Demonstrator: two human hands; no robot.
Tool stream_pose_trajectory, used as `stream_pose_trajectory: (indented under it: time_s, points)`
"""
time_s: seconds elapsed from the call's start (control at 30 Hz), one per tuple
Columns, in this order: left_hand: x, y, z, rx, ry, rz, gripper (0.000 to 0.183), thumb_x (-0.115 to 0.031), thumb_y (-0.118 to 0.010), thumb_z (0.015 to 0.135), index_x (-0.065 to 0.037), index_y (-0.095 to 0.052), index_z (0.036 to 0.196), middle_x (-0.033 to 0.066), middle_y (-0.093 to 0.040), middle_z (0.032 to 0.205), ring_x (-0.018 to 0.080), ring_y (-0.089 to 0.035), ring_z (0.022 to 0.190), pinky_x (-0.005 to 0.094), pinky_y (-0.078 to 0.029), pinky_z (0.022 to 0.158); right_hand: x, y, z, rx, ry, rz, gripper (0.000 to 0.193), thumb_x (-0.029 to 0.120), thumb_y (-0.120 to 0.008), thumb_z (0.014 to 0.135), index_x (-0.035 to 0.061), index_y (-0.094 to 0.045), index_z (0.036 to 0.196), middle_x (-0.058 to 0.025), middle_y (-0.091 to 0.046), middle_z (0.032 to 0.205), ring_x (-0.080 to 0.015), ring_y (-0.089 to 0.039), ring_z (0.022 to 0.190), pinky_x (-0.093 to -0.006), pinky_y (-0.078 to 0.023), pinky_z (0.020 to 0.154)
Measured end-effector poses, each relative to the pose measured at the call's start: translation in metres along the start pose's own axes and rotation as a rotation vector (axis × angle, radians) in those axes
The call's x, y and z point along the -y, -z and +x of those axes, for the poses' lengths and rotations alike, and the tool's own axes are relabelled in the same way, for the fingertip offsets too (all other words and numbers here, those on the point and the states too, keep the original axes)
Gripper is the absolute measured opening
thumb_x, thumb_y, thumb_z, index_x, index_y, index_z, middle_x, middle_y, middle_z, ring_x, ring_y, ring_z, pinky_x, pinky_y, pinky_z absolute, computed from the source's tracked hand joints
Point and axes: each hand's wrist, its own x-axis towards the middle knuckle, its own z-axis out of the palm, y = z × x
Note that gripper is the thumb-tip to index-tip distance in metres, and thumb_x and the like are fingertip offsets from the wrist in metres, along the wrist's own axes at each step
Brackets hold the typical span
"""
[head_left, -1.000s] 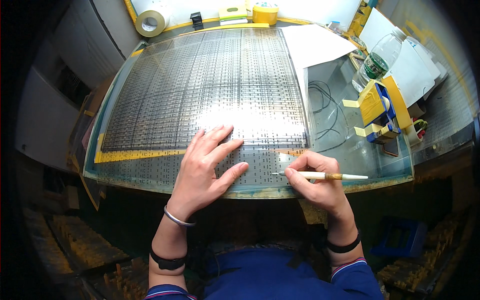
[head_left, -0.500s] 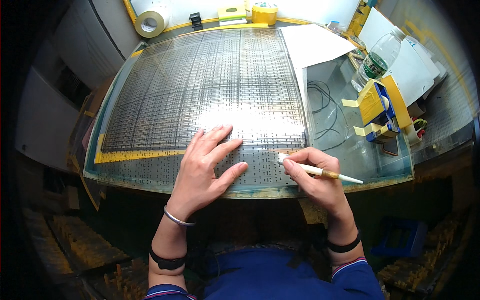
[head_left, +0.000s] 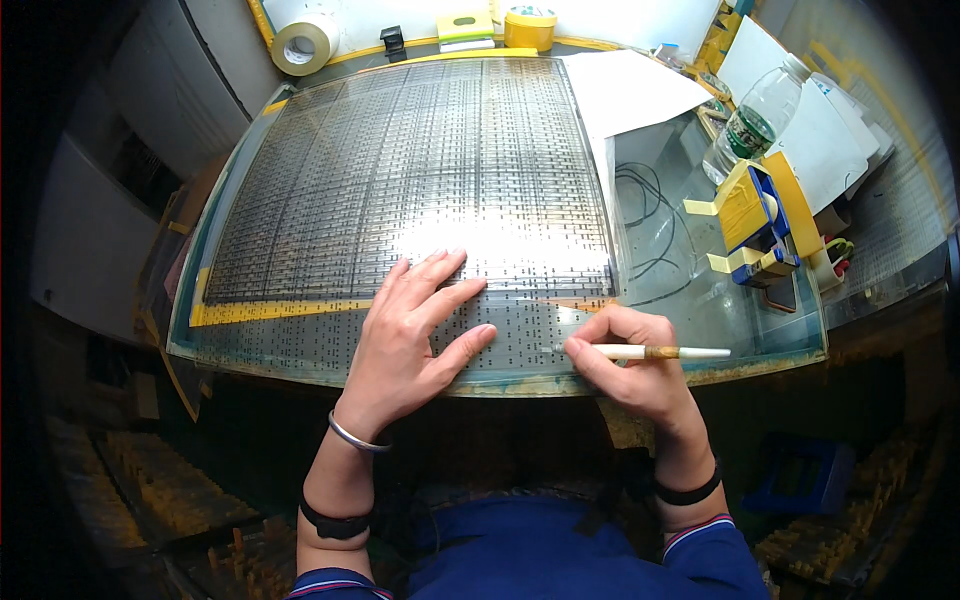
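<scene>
My left hand [head_left: 405, 325] lies on the lower part of a dark patterned film sheet [head_left: 420, 150], its fingers spread over the fine grid of marks. To its right, my right hand [head_left: 635, 365] pinches a slim white pen-like tool [head_left: 690, 352] with a brown band on its shaft. The tool points left, low over the dotted strip at the sheet's near edge. Its tip is too small to make out, so I cannot tell whether it touches. Yellow tape [head_left: 250, 313] runs under the sheet's near left edge, and bright glare whitens the sheet beyond my left fingers.
A glass tabletop [head_left: 690, 330] carries the sheet. At right are black wires [head_left: 660, 225], a blue-and-yellow tape dispenser [head_left: 755, 215], a plastic bottle [head_left: 755, 120] and white paper [head_left: 635, 88]. A tape roll [head_left: 303, 46] and yellow tub [head_left: 529, 28] stand at the back.
The tool's tip has moved a little toward me and to the left, and its shaft now lies more level. My right fingers have shifted with it; my left hand has stayed put.
</scene>
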Motion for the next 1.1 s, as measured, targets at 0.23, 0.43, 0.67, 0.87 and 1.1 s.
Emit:
stream_pose_trajectory:
  time_s: [0.23,0.43,0.67,0.87,1.1]
  points:
    - [0.000,0.000,-0.001,-0.001,0.002,-0.003,0.046,-0.035,-0.076,0.087,-0.011,-0.070,0.126,0.0147,-0.058,0.144,0.0311,-0.048,0.140,0.0532,-0.026,0.121,0.001,-0.001,-0.002,-0.084,-0.031,0.177,0.015,0.012,-0.072,0.094,-0.0026,-0.071,0.096,-0.0070,-0.072,0.080,-0.0100,-0.064,0.067,-0.0253,-0.049,0.059]
    - [-0.003,0.002,0.000,-0.002,-0.003,-0.009,0.039,-0.029,-0.072,0.091,-0.011,-0.070,0.126,0.0143,-0.058,0.144,0.0307,-0.049,0.139,0.0521,-0.027,0.121,-0.011,-0.007,-0.001,-0.201,0.179,0.185,0.024,0.016,-0.061,0.103,-0.0007,-0.063,0.120,-0.0148,-0.072,0.107,-0.0190,-0.069,0.097,-0.0335,-0.056,0.084]
    - [0.002,-0.002,0.000,-0.029,0.010,-0.015,0.031,-0.021,-0.063,0.098,-0.013,-0.070,0.127,0.0128,-0.060,0.142,0.0298,-0.051,0.138,0.0501,-0.028,0.121,0.011,-0.003,-0.001,0.386,0.316,-0.049,0.015,0.012,-0.059,0.101,0.0020,-0.064,0.112,-0.0154,-0.072,0.113,-0.0255,-0.070,0.110,-0.0373,-0.054,0.095]
    - [-0.001,-0.002,0.001,-0.027,0.005,-0.011,0.030,-0.019,-0.062,0.098,-0.012,-0.070,0.126,0.0130,-0.059,0.143,0.0299,-0.051,0.137,0.0494,-0.029,0.120,0.016,0.013,-0.039,0.303,0.073,0.498,0.025,0.017,-0.050,0.107,-0.0037,-0.063,0.103,-0.0180,-0.074,0.092,-0.0224,-0.072,0.083,-0.0348,-0.058,0.079]
    - [0.000,-0.003,-0.001,-0.036,0.002,-0.009,0.029,-0.019,-0.062,0.098,-0.012,-0.070,0.125,0.0137,-0.059,0.142,0.0297,-0.051,0.137,0.0496,-0.029,0.120,0.006,0.005,-0.028,-0.094,0.178,0.292,0.024,0.019,-0.051,0.107,-0.0011,-0.063,0.106,-0.0167,-0.075,0.096,-0.0213,-0.072,0.087,-0.0363,-0.056,0.086]
